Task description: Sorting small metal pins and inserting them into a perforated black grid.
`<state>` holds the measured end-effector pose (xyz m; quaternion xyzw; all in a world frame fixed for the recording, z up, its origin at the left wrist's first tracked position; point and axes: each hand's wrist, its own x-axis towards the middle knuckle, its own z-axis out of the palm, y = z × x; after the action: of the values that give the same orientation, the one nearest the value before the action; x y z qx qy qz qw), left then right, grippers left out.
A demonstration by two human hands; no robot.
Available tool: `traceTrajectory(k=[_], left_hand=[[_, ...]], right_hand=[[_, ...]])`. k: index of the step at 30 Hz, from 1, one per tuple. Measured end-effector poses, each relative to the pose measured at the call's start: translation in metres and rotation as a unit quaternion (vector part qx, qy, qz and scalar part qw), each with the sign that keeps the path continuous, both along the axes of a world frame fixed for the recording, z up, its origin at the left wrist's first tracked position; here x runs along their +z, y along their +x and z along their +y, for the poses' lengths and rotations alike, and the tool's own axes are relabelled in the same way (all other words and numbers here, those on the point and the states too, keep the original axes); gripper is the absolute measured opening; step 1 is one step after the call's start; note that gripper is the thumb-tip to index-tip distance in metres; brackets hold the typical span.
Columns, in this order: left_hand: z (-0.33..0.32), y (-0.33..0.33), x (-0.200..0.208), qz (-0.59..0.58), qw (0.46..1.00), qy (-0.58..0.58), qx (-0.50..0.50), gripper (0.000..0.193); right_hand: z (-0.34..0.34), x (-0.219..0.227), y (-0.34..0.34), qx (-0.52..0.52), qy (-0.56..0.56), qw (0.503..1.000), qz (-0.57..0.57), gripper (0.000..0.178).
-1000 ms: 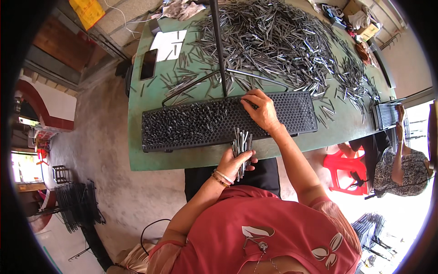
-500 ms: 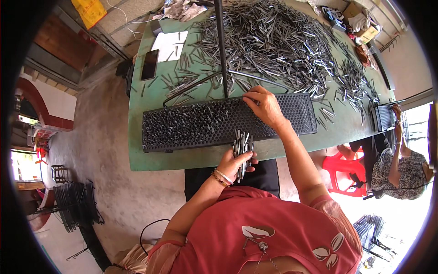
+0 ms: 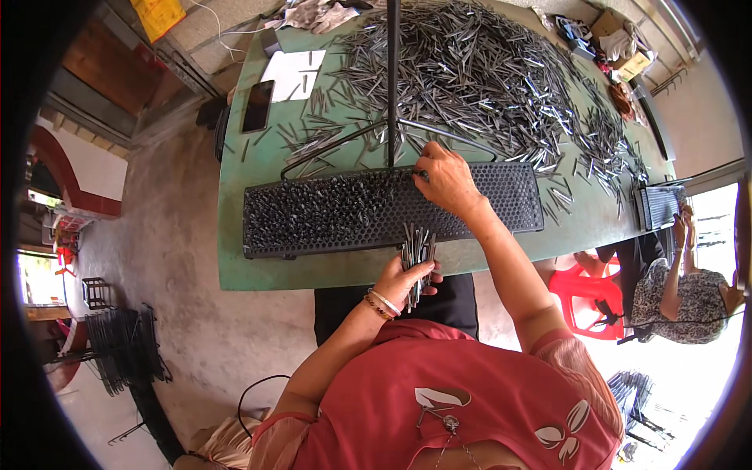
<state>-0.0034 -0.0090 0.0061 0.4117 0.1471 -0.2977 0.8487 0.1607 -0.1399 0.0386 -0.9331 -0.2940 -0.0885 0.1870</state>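
Across the green counter (image 3: 235, 270) a great heap of dark strips (image 3: 478, 86) is spread, and before it, close to the near edge, a long black tray (image 3: 509, 200) is set, its top pierced all over with holes. And here's the score: the left side is thickly packed with upright strips, the cover is thinned out toward the middle, and the whole right part is left bare, row upon row of open holes. Roughly half is done, it may be judged, and roughly half is left; some gaps are also seen along the front of the filled side.

Right at the border, the right hand (image 3: 448, 184) is poised at the tray's back edge, fingertips drawn together; something dark is glimpsed there, but whether a strip is pinched cannot be told. Just in front of the tray, a bundle (image 3: 417, 244) is gripped in the left hand (image 3: 401, 283), loose ends fanned toward the holes. No shortage, surely: plenty is stocked in that heap! Off at the far left, a phone (image 3: 257, 107) is laid beside white paper (image 3: 290, 69).
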Motion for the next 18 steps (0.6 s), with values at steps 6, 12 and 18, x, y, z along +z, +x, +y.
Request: traceTrajectory(k=[6, 12, 18], left_hand=[[0.002, 0.005, 0.001, 0.006, 1.0, -0.029, 0.0, 0.018], [0.001, 0.008, 0.002, 0.03, 0.999, -0.014, 0.004, 0.019], [0.002, 0.005, -0.005, -0.014, 1.0, 0.008, -0.026, 0.019]], right_hand=[[-0.003, -0.001, 0.009, 0.042, 0.149, 0.988, 0.001, 0.011], [-0.006, 0.001, 0.003, -0.01, 0.251, 0.968, 0.029, 0.015], [-0.009, -0.01, -0.01, 0.008, 0.211, 0.975, -0.064, 0.015]])
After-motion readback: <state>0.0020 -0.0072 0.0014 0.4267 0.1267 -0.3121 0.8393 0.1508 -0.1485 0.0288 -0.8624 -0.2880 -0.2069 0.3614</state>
